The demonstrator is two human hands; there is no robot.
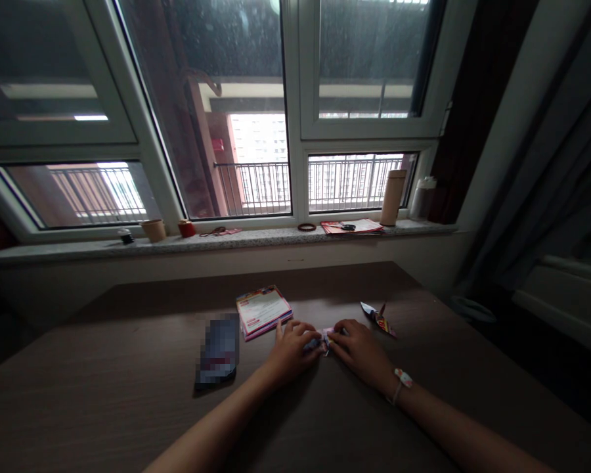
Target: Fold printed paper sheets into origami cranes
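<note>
My left hand (291, 351) and my right hand (359, 348) meet at the middle of a dark wooden table (128, 407). Both pinch a small piece of folded coloured paper (324, 341) pressed against the tabletop between them. Fingers of both hands are curled onto it. A finished folded paper crane (378, 318) lies just right of my right hand. A stack of square coloured papers (264, 311) sits just beyond my left hand. My right wrist wears a thin bracelet (402, 381).
A dark blurred flat object (218, 352) lies left of my left hand. On the window sill (256, 240) stand a tall tan bottle (392, 197), a clear jar (422, 197), small cups (153, 230), red sheets with scissors (350, 226). A curtain hangs at right.
</note>
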